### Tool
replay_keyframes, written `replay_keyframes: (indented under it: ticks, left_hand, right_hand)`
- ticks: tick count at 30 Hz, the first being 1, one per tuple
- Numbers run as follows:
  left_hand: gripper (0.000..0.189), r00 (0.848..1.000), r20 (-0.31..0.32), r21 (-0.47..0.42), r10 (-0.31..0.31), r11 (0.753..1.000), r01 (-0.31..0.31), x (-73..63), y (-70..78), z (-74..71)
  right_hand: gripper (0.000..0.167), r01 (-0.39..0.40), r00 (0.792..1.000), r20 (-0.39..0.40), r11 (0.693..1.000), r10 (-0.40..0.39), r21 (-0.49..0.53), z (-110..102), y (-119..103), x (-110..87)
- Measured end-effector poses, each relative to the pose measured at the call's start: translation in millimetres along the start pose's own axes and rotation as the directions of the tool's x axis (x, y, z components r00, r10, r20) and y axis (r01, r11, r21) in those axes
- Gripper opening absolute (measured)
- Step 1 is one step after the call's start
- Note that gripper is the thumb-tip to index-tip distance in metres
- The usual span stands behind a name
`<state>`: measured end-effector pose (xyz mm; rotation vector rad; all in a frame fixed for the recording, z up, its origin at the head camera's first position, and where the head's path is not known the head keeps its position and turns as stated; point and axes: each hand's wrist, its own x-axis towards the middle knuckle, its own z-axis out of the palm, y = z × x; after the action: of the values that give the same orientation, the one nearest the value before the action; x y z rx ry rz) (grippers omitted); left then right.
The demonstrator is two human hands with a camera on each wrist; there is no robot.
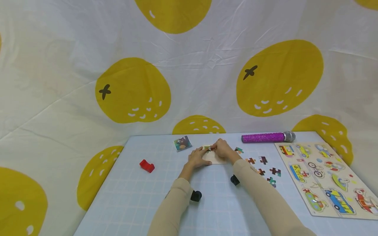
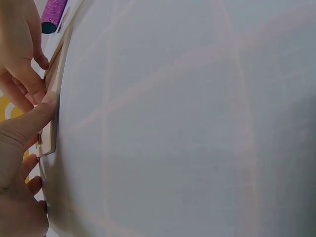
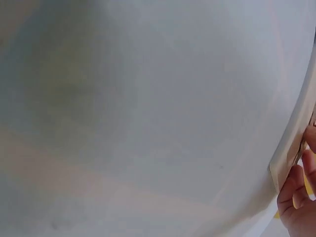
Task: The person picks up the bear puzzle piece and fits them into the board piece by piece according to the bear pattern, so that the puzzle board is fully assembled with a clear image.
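Note:
A small pale wooden puzzle tray (image 1: 217, 160) lies on the table between both hands. My left hand (image 1: 196, 157) holds its left side, with the thumb (image 2: 42, 111) over the near rim. My right hand (image 1: 222, 148) pinches a small puzzle piece at the tray's upper part; the fingers hide most of that piece. Some dark and green puzzle picture (image 1: 208, 148) shows inside the tray between the hands. In the right wrist view, curled right fingers (image 3: 296, 185) are right at the tray's rim. Several loose jigsaw pieces (image 1: 250, 161) lie right of my right hand.
A square picture card (image 1: 182, 143) lies behind the left hand, a red curved block (image 1: 147, 166) farther left. A purple glitter microphone (image 1: 262, 137) lies at the back right. A large wooden vehicle puzzle board (image 1: 322, 180) covers the right side. A fruit-print cloth (image 1: 206, 98) hangs behind the table.

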<state>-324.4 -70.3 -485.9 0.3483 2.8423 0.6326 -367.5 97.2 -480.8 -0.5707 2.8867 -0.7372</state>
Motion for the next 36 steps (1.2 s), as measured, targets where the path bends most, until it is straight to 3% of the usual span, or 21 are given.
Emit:
replay_keyframes:
  ticks: [4, 8, 11, 15, 18, 26, 36]
  left_hand:
    - [0.071, 1.000, -0.011, 0.016, 0.010, 1.000, -0.010, 2.4, -0.3, 0.3]
    - [0.071, 1.000, -0.022, 0.030, 0.016, 0.999, -0.016, 2.9, -1.2, 0.6]
    - [0.072, 1.000, -0.023, 0.028, 0.015, 1.000, -0.015, 2.1, -1.7, 0.5]
    - [0.072, 1.000, -0.021, 0.025, 0.014, 1.000, -0.013, 1.7, -1.8, 0.7]
    - [0.073, 1.000, -0.022, 0.025, 0.016, 1.000, -0.015, 1.5, -1.4, 0.1]
    - [0.074, 1.000, -0.015, 0.023, 0.018, 1.000, -0.018, 1.5, -0.1, -2.0]
    - [0.072, 1.000, -0.015, 0.032, 0.008, 0.999, -0.008, 1.3, 1.0, -2.6]
  right_hand:
    - [0.021, 0.044, 0.999, 0.009, 0.998, -0.045, 0.037, -6, -1, -1.1]
    - [0.016, 0.108, 0.994, 0.012, 0.994, -0.108, 0.004, -11, -4, -1.9]
    - [0.016, 0.094, 0.995, 0.031, 0.995, -0.093, -0.039, -11, -6, 1.3]
    - [0.019, 0.017, 0.997, 0.082, 0.997, -0.011, -0.073, -13, -8, 5.1]
    - [0.021, 0.016, 0.996, 0.086, 0.997, -0.009, -0.079, -14, -9, 5.1]
    - [0.017, 0.161, 0.985, 0.080, 0.976, -0.150, -0.148, -15, -9, 5.3]
    - [0.019, 0.099, 0.983, 0.165, 0.986, -0.076, -0.135, -20, -15, 10.2]
